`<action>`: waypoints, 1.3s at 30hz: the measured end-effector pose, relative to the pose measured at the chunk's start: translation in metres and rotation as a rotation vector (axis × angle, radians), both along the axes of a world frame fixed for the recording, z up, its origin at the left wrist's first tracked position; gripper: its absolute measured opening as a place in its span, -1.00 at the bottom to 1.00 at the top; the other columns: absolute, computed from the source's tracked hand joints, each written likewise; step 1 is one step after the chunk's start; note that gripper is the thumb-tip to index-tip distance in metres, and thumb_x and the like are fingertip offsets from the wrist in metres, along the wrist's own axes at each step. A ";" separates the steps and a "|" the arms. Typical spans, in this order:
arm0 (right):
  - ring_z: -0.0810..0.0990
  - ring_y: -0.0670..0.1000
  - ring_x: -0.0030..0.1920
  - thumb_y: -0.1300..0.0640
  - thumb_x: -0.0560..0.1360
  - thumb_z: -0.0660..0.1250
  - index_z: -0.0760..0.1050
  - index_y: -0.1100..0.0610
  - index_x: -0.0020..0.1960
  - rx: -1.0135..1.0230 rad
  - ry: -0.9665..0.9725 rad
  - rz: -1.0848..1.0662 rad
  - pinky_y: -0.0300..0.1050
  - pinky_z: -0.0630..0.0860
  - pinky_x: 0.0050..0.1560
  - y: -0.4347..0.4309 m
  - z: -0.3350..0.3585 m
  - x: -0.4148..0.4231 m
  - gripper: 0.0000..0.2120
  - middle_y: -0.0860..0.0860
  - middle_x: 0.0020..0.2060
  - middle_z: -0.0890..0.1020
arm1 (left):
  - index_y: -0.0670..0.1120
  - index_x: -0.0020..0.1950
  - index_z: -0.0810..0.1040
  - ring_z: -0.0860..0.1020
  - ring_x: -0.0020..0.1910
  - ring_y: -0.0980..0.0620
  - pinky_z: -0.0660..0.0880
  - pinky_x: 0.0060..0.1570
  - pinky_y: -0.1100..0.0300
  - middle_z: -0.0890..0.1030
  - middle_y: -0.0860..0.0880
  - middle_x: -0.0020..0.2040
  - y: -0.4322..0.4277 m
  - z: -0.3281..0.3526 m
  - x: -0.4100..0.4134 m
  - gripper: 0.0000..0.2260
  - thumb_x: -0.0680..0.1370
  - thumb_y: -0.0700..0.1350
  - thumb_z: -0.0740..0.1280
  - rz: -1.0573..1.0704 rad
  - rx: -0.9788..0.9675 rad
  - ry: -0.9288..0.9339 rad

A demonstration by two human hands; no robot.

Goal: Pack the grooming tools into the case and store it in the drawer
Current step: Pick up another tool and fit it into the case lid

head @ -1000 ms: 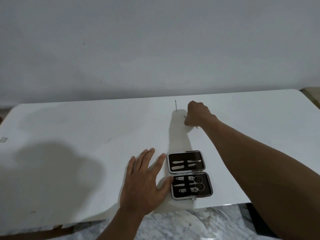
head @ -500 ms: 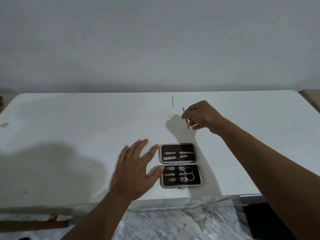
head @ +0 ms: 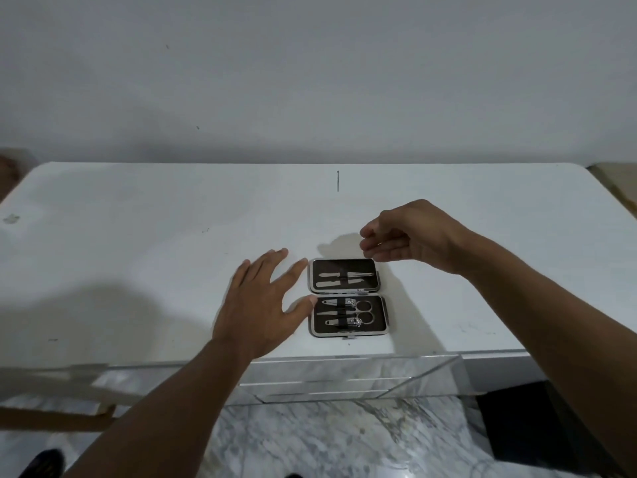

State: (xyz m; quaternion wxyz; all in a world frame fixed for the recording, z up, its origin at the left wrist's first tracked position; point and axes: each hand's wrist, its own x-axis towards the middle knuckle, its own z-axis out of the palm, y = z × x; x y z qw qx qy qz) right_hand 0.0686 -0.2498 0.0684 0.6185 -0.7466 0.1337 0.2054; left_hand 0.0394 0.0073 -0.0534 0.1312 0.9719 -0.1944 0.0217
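Note:
The open black grooming case (head: 378, 307) lies flat near the white table's front edge, with several metal tools strapped in both halves. My left hand (head: 265, 301) rests spread on the table against the case's left side, thumb at its near half. My right hand (head: 410, 238) hovers just past the case's far half, fingers pinched on a thin metal tool that barely shows between them. Another thin metal tool (head: 337, 181) lies alone farther back on the table. Mirrored drawer fronts (head: 327, 384) sit below the table edge.
The white table (head: 138, 253) runs wide to the left and right, against a plain wall. A marble-patterned floor (head: 327, 439) shows below. A dark shoe (head: 43, 462) is at the bottom left.
My right hand lifted a thin tool off the table and has come back toward the case. The left hand stays beside the case. The view has tilted down.

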 end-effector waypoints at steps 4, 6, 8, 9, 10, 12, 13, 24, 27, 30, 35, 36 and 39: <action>0.72 0.14 -0.09 0.27 0.47 0.42 0.63 0.35 -0.01 -0.101 -0.058 0.120 -0.15 0.67 -0.08 -0.004 -0.009 -0.006 -0.84 0.18 -0.09 0.72 | 0.19 0.52 0.22 0.13 0.53 0.04 0.06 0.51 -0.06 0.23 0.04 0.55 0.000 0.001 0.000 -0.39 0.53 0.39 -0.05 0.001 -0.011 -0.003; 0.66 0.06 -0.15 0.29 0.44 0.45 0.64 0.29 0.00 -0.225 -0.098 0.198 -0.20 0.63 -0.13 -0.005 -0.013 -0.007 -0.85 0.21 -0.09 0.71 | 0.19 0.52 0.22 0.13 0.53 0.04 0.05 0.52 -0.05 0.23 0.04 0.55 0.000 0.001 0.000 -0.39 0.52 0.40 -0.06 0.002 -0.018 0.000; 0.60 0.03 -0.20 0.28 0.43 0.46 0.65 0.22 -0.04 -0.382 -0.139 0.281 -0.16 0.56 -0.16 -0.006 -0.017 -0.006 -0.90 0.19 -0.17 0.72 | 0.20 0.52 0.22 0.13 0.54 0.04 0.03 0.52 -0.04 0.23 0.04 0.55 0.000 0.001 0.000 -0.39 0.52 0.40 -0.06 0.002 -0.024 0.003; 0.59 0.02 -0.25 0.27 0.43 0.46 0.65 0.18 -0.07 -0.454 -0.156 0.313 -0.12 0.54 -0.18 -0.007 -0.018 -0.005 -0.92 0.13 -0.23 0.72 | 0.19 0.52 0.22 0.13 0.54 0.04 0.03 0.52 -0.04 0.23 0.04 0.55 0.001 0.001 0.000 -0.39 0.52 0.40 -0.05 0.002 -0.027 0.003; 0.58 0.01 -0.29 0.24 0.43 0.47 0.63 0.13 -0.10 -0.521 -0.168 0.333 -0.08 0.53 -0.20 -0.007 -0.020 -0.004 -0.93 0.07 -0.27 0.72 | 0.19 0.52 0.22 0.13 0.54 0.03 0.03 0.52 -0.04 0.23 0.04 0.55 0.001 0.001 0.000 -0.39 0.52 0.40 -0.05 0.001 -0.028 0.001; 0.58 -0.03 -0.34 0.21 0.43 0.46 0.60 0.08 -0.12 -0.634 -0.194 0.357 -0.09 0.53 -0.21 -0.006 -0.022 -0.004 -0.92 0.02 -0.27 0.73 | 0.19 0.52 0.23 0.13 0.54 0.03 0.04 0.52 -0.05 0.23 0.03 0.55 0.000 0.001 0.000 -0.39 0.52 0.40 -0.06 0.000 -0.028 0.000; 0.58 -0.08 -0.35 0.21 0.43 0.45 0.60 0.07 -0.12 -0.684 -0.215 0.374 -0.17 0.52 -0.23 -0.005 -0.023 -0.004 -0.93 0.02 -0.25 0.73 | 0.19 0.52 0.23 0.13 0.54 0.02 0.05 0.51 -0.06 0.23 0.03 0.55 0.000 0.002 0.000 -0.38 0.52 0.40 -0.06 0.000 -0.028 0.002; 0.60 0.09 -0.11 0.13 0.47 0.37 0.63 0.00 -0.04 -1.077 -0.414 0.472 -0.12 0.45 -0.14 0.000 -0.038 -0.006 -0.90 0.01 -0.11 0.69 | 0.20 0.52 0.21 0.13 0.54 0.02 0.02 0.50 -0.04 0.23 0.03 0.56 0.001 -0.001 0.002 -0.39 0.52 0.41 -0.06 -0.001 -0.009 -0.003; 0.61 0.15 -0.04 0.09 0.49 0.35 0.62 -0.01 -0.03 -1.136 -0.447 0.473 -0.08 0.48 -0.12 0.000 -0.039 -0.008 -0.89 0.02 -0.10 0.68 | 0.20 0.52 0.21 0.14 0.54 0.03 0.00 0.49 -0.03 0.23 0.03 0.55 0.001 -0.001 0.002 -0.39 0.52 0.41 -0.06 0.001 -0.014 -0.003; 0.60 0.15 -0.02 0.14 0.51 0.33 0.63 0.07 0.01 -1.132 -0.468 0.500 -0.07 0.45 -0.08 0.002 -0.039 -0.009 -0.87 0.07 -0.07 0.66 | 0.20 0.51 0.22 0.14 0.54 0.03 0.00 0.49 -0.04 0.23 0.03 0.55 0.000 -0.001 0.002 -0.39 0.52 0.41 -0.06 0.001 -0.019 0.000; 0.56 0.13 0.03 0.22 0.51 0.27 0.63 0.07 0.08 -1.116 -0.496 0.520 -0.16 0.32 -0.09 0.002 -0.038 -0.011 -0.78 0.09 0.01 0.61 | 0.20 0.51 0.21 0.13 0.54 0.03 0.02 0.51 -0.04 0.23 0.03 0.55 0.001 0.001 0.001 -0.39 0.52 0.40 -0.05 0.000 -0.024 0.004; 0.56 0.13 0.03 0.24 0.51 0.27 0.63 0.07 0.09 -1.109 -0.491 0.519 -0.16 0.31 -0.09 0.001 -0.037 -0.011 -0.76 0.09 0.01 0.61 | 0.20 0.51 0.22 0.13 0.54 0.03 0.03 0.51 -0.04 0.23 0.03 0.55 0.000 0.001 0.001 -0.39 0.52 0.40 -0.06 0.000 -0.025 0.004; 0.57 0.12 0.04 0.27 0.50 0.26 0.63 0.04 0.09 -1.107 -0.488 0.534 -0.12 0.42 -0.06 -0.003 -0.035 -0.015 -0.73 0.06 0.02 0.62 | 0.19 0.51 0.22 0.14 0.53 0.04 0.04 0.51 -0.05 0.23 0.03 0.55 0.000 0.002 0.001 -0.38 0.52 0.40 -0.06 0.001 -0.029 0.007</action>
